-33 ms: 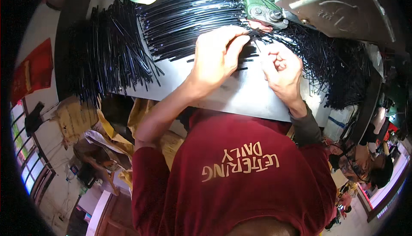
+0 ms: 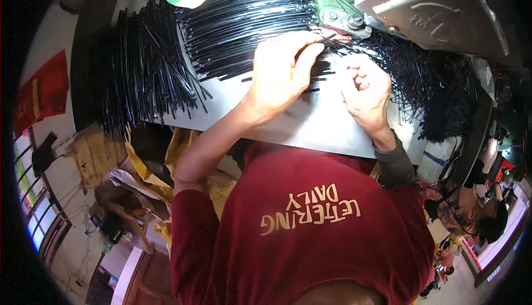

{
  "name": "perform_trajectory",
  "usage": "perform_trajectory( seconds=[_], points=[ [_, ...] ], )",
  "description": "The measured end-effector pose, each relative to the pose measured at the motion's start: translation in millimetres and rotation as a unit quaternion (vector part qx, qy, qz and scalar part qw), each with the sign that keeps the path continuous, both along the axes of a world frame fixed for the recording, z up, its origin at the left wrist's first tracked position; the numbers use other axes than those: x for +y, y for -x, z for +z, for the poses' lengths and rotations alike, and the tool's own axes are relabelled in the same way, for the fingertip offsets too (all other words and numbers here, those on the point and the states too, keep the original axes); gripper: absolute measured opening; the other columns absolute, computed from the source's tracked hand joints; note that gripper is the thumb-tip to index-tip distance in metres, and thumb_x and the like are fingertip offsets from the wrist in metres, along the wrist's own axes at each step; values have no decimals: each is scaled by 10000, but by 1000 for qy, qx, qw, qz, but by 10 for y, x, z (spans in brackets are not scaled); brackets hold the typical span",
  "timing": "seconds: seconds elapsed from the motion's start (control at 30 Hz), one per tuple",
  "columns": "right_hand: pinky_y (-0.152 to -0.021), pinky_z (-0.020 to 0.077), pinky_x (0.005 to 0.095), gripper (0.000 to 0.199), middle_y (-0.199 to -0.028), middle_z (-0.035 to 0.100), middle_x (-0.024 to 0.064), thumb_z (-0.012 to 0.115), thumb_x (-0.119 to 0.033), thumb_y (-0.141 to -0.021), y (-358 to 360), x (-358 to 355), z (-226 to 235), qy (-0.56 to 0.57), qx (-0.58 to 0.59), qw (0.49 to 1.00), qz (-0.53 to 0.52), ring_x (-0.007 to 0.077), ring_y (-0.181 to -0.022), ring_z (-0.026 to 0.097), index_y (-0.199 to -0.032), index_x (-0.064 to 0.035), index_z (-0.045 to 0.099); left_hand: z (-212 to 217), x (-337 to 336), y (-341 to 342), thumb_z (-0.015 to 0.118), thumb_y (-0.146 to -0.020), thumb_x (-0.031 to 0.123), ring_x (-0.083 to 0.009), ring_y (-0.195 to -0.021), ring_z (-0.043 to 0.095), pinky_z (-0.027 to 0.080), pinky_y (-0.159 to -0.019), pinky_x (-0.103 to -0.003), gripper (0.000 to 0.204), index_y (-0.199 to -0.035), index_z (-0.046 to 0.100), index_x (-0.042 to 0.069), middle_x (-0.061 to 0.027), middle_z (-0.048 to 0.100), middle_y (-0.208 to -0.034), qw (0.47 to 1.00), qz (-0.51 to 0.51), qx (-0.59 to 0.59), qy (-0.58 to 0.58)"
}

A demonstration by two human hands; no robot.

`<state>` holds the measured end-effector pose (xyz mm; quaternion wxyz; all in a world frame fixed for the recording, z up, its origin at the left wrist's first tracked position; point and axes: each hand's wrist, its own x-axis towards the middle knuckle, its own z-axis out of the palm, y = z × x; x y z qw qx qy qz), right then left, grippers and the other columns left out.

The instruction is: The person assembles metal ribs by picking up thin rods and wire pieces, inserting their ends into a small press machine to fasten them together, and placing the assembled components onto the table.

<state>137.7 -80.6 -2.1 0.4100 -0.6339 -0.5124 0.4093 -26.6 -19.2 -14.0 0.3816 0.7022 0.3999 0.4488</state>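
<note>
Pale worktop (image 2: pixel 302 130), bright beneath the hands, with black strips heaped along its far side; clock directions are read with twelve at the top edge, centred between the hands. Left hand (image 2: pixel 280 72): thumb and forefinger pinch one strip (image 2: pixel 329 38). Right hand (image 2: pixel 366 86): fingers loosely curled, apart from the left; no strip shows in it, though whether the palm hides one cannot be told. Compared with the preceding frame, the dark thread that hung between the two hands no longer shows, and the strip's free end stands out more distinctly beyond the left fingertips; the strip would thus appear to be in the left hand's sole control. Orientation: the visible end points toward two o'clock, its long axis running from eight to two; the remainder is concealed by the hand. Farther out, at eleven o'clock, the row (image 2: pixel 244 17) lies mostly along a nine-to-three axis. At nine, the left pile (image 2: pixel 149 67) runs nearer twelve to six. At three, the right pile (image 2: pixel 443 91) is tangled, without a common direction. At one, the machine (image 2: pixel 443 14) overhangs the worktop.
</note>
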Motion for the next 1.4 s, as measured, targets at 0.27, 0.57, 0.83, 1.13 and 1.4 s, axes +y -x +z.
perform_trajectory(
  seconds=[0.27, 0.57, 0.83, 1.13, 1.4],
  points=[
    [-444, 336, 160, 73, -646, 573, -31, 625, 5, -797, -36, 181, -26, -87, -16, 996, -18, -15, -499, 433, -865, -21, 616, 44, 123, -156, 599, -811, 65, -259, -589, 594, 480, -575, -321, 111, -892, 639, 2, -142, 633, -764, 999, -2, 43, -24],
    [-447, 334, 155, 45, -650, 552, -41, 591, -22, -853, -72, 206, -62, -63, 61, 996, -28, -17, -513, 430, -895, -10, 604, -108, 187, -267, 603, -802, 72, -284, -600, 573, 460, -549, -354, 90, -877, 606, 22, -140, 572, -707, 986, 21, 23, -163],
    [-432, 337, 164, 86, -618, 492, -32, 555, -98, -900, -181, 329, 14, -26, 232, 970, -73, 25, -488, 433, -878, -24, 591, -14, 309, -448, 643, -770, -15, -266, -594, 604, 481, -530, -323, 105, -860, 592, 3, -125, 603, -707, 978, -3, 67, -198],
    [-414, 334, 174, 93, -611, 497, -23, 551, -105, -907, -193, 349, -84, -31, 248, 965, -85, 34, -473, 431, -901, -19, 585, -65, 363, -484, 658, -752, 3, -273, -561, 591, 471, -505, -327, 103, -832, 594, 15, -118, 583, -668, 976, 3, 65, -206],
    [-392, 325, 165, 93, -598, 483, -45, 563, -142, -904, -326, 392, -36, 67, 225, 968, -86, 17, -452, 412, -919, -58, 601, 230, 298, -305, 551, -745, 96, -282, -580, 563, 441, -503, -368, 129, -806, 529, -16, -118, 528, -639, 953, -94, 180, -226]
  ],
)
